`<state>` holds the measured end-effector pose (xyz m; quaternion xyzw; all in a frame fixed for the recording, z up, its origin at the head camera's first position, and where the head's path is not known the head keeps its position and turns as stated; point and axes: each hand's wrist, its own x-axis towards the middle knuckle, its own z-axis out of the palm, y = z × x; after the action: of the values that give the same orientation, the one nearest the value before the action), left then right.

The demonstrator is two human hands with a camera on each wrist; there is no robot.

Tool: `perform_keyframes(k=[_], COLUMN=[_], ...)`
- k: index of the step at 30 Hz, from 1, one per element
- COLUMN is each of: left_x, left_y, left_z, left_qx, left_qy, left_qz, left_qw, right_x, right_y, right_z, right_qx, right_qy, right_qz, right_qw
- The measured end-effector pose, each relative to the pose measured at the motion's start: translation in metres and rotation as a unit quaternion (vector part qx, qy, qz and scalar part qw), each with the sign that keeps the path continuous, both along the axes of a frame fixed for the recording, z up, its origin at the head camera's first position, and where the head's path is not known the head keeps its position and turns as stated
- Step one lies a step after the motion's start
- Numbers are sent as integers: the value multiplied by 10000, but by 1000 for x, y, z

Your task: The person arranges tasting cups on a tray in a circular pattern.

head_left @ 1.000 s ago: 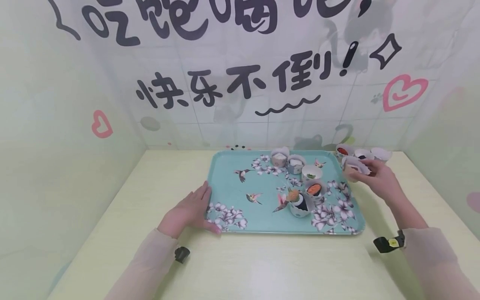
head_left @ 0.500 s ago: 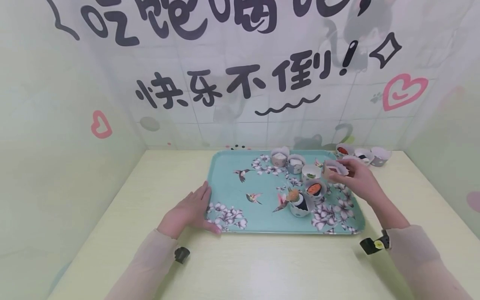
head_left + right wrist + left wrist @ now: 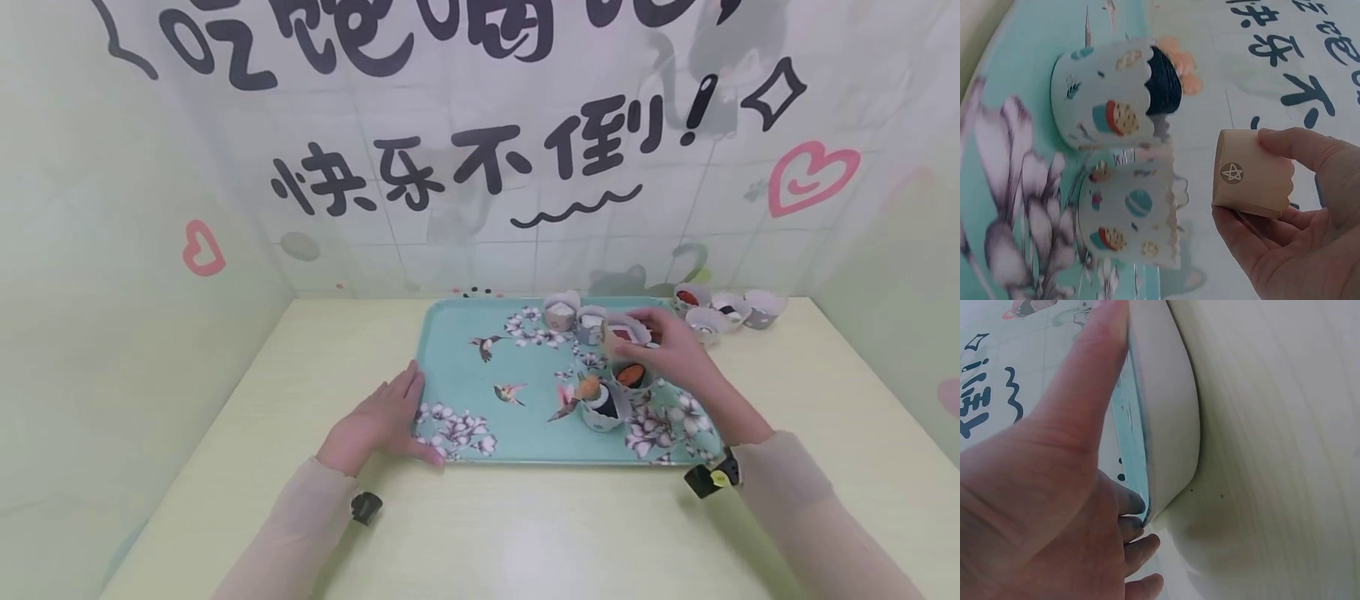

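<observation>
My right hand [image 3: 667,346] grips a tan paper baking cup [image 3: 1250,175] with a star mark, thumb on one side and fingers on the other. Something dark red sits inside that cup, which is held above the right half of a turquoise tray [image 3: 457,342]. Below it stand a cup with an orange-topped sushi piece [image 3: 632,379] and a cup with a black-wrapped roll [image 3: 602,408]. Two cups with white contents, one pinkish [image 3: 560,314] and one grey-blue [image 3: 591,325], are at the back. Against the tray's left edge rests my left hand [image 3: 378,421], fingers extended, thumb along the front edge.
Several more paper cups [image 3: 762,308] cluster on the pale table [image 3: 510,533] beyond the tray's back right corner. A wall with large printed lettering [image 3: 491,158] rises directly behind the tray, and side walls stand left and right.
My right hand has carried the tan cup leftward from beside the other cups to above the tray, covering a white cup there. The left hand has stayed on the tray's edge.
</observation>
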<state>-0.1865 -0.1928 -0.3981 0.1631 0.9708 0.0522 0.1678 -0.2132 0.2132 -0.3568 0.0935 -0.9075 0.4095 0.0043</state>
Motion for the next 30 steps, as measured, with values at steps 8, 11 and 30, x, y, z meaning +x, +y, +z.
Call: perform_keyframes(k=[8, 11, 30], left_x=[-1, 0, -1], left_y=[0, 0, 1], left_z=[1, 2, 2], left_qx=[29, 39, 79], left_qy=[27, 32, -1], left_qz=[-29, -34, -18], left_qw=[10000, 10000, 10000], right_x=[-4, -5, -1], right_y=[-25, -34, -78], right_z=[0, -5, -14], right_qx=[-4, -109, 4], right_qy=[18, -19, 248], right_qz=[311, 481, 917], right_qw=[9995, 9988, 9955])
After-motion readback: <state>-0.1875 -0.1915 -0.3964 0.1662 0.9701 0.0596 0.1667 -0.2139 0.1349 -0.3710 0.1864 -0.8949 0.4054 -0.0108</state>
